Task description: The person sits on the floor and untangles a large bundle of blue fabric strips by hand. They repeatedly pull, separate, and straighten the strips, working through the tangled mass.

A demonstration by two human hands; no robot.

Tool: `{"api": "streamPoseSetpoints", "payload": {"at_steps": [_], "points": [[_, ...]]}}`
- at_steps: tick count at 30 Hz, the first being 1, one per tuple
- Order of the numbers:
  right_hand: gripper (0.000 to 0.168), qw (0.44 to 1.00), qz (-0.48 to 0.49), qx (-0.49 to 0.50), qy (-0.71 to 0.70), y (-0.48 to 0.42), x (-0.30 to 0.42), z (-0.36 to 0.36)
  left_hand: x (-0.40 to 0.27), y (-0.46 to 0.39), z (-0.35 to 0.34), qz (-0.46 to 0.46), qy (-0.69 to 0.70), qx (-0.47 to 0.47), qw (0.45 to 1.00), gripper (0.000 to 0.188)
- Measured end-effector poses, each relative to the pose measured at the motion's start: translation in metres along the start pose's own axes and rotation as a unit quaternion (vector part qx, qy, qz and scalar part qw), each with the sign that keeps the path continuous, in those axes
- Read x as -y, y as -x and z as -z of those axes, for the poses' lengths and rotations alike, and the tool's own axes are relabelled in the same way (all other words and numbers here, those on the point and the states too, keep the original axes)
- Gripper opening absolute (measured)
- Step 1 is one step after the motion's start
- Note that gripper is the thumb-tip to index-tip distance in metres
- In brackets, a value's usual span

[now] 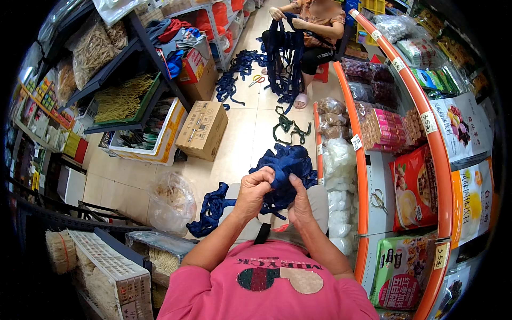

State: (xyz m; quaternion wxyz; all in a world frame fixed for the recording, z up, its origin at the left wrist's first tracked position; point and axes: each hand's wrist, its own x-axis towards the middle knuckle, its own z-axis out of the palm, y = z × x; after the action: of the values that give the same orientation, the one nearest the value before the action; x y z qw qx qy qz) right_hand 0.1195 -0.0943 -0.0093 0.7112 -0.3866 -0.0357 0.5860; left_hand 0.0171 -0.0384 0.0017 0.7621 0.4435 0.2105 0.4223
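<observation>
A tangled bundle of dark blue fabric strips (290, 160) hangs between my hands, above and between my knees. My left hand (258, 188) pinches the cloth at its near left side, the fingers curled closed. At the right side of the bundle, my right hand (299, 200) grips the same cloth with thumb and fingers; part of its grip is hidden. More blue strips (210, 210) lie beside my left leg. Beyond the bundle, a dark green strip (286, 130) rests in loops on the tiled floor.
Ahead sits another person (320, 30) holding long blue strips (284, 60). Red-and-yellow-handled scissors (257, 81) lie on the floor near blue strips. A cardboard box (203, 130) and a clear plastic bag (172, 202) stand left. Orange-edged shelves (362, 180) with packaged goods and metal scissors (378, 200) flank the right.
</observation>
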Motion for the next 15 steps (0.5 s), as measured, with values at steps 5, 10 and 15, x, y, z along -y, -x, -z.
{"api": "streamPoseSetpoints", "payload": {"at_steps": [5,10,15], "points": [[0.032,0.997,-0.074,-0.015,-0.036,0.001,0.002,0.003,-0.01,0.003,-0.004,0.047,-0.021,0.059,0.997,0.013],[0.029,0.995,-0.038,-0.015,-0.086,-0.009,-0.005,0.019,-0.018,-0.001,0.005,0.053,-0.137,0.16,0.976,0.009],[0.027,0.991,0.021,-0.043,-0.123,-0.01,0.013,0.012,-0.028,0.007,0.0,0.127,-0.178,0.067,0.973,0.015]]}}
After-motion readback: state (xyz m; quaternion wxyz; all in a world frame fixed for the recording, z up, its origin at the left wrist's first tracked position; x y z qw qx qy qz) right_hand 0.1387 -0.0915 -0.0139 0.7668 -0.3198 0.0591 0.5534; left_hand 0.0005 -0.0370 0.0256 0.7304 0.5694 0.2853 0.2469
